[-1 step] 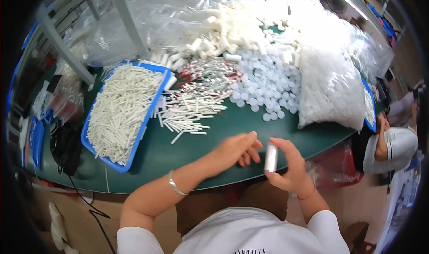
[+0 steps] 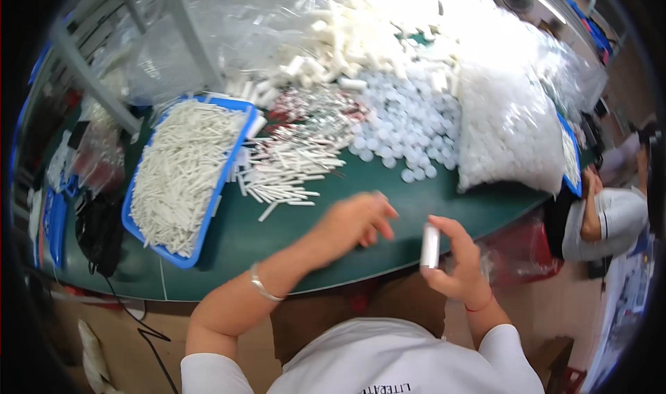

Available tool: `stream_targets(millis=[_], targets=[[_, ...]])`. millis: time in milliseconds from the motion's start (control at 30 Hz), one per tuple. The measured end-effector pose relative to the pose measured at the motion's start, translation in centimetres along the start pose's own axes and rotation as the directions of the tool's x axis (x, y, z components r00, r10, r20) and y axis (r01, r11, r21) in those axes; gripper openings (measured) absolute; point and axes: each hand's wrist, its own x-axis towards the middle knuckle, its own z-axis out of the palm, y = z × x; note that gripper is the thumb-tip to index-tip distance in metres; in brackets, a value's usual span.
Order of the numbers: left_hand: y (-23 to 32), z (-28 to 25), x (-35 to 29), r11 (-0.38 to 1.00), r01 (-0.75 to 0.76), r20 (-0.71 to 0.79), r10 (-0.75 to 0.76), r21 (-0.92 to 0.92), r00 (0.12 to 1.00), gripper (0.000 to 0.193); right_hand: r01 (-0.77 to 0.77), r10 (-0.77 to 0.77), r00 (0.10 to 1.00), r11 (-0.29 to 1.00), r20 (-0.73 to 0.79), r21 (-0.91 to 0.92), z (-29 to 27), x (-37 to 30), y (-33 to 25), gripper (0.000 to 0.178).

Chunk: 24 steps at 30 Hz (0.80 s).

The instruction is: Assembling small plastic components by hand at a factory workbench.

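Note:
A short white cylinder [image 2: 430, 247] is pinched upright between the thumb and forefinger of my right hand [image 2: 463, 269], just over the table's near edge. My left hand [image 2: 352, 225] hovers to its left, slightly blurred, fingers apart and nothing visible in them. Beyond my left hand lies a loose pile of thin white sticks [image 2: 281, 179], mixed at its far side with silvery and dark red pieces [image 2: 316, 109]. Several translucent round caps [image 2: 409, 120] are spread farther right of that pile.
A blue tray [image 2: 186, 261] full of white sticks stands on the green table [image 2: 257, 255] at left. White cylinders [image 2: 354, 40] are heaped at the back. A bulging clear bag [image 2: 510, 137] sits at right; another person [image 2: 610, 217] is beyond it. Grey frame posts [image 2: 191, 33] rise at far left.
My left hand has drawn left, away from the white cylinder. My right hand has moved slightly right with the cylinder still in its pinch. The whole view has shifted a little.

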Motion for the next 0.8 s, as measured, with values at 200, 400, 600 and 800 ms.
stream_targets(millis=[200,400,600,800], targets=[[3.3,-5.5,-1.8,0.633,-0.043,-0.381,0.518,0.773,0.765,0.011,-0.539,0.594,0.802,0.764,-0.060,0.355,-4.5,-13.4,3.1,0.059],[1.3,-6.9,-4.2,0.452,0.030,-0.201,0.336,0.892,0.920,0.022,-0.868,0.909,0.414,0.377,0.053,0.322,-1.7,-28.2,12.3,0.063],[-0.5,-6.5,-4.6,0.333,-0.067,-0.112,0.491,0.940,0.864,0.009,-0.813,0.807,0.580,0.583,-0.110,-0.010,-1.4,-24.4,11.1,0.041],[-1.9,-6.6,-3.3,0.206,-0.066,-0.074,0.605,0.976,0.793,0.008,-0.212,0.212,0.977,0.977,0.011,0.032,-1.8,-1.4,-0.1,0.008]])
